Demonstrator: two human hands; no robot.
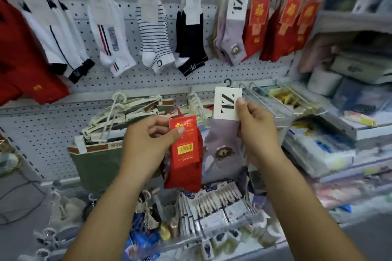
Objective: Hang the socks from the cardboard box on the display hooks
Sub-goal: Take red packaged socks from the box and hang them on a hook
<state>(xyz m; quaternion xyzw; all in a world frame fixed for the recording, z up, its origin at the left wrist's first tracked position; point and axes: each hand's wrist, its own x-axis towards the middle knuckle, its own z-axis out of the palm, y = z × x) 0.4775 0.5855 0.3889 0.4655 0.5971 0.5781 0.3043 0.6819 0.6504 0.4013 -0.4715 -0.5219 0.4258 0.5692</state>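
Note:
My left hand pinches the red card label of a pair of red socks, which hangs below my fingers. My right hand grips a pair of lilac socks with a small bear patch, thumb on its white striped label, black hook at the top. Both pairs hang in front of the lower shelf. Above, on the pegboard hooks, hang matching lilac socks and several red sock pairs. The cardboard box is not in view.
Further hooks to the left carry black, striped and white socks. A pile of hangers and green bags lies on the middle shelf. Wire dividers stand at right. Packaged goods fill the lower shelf and right shelves.

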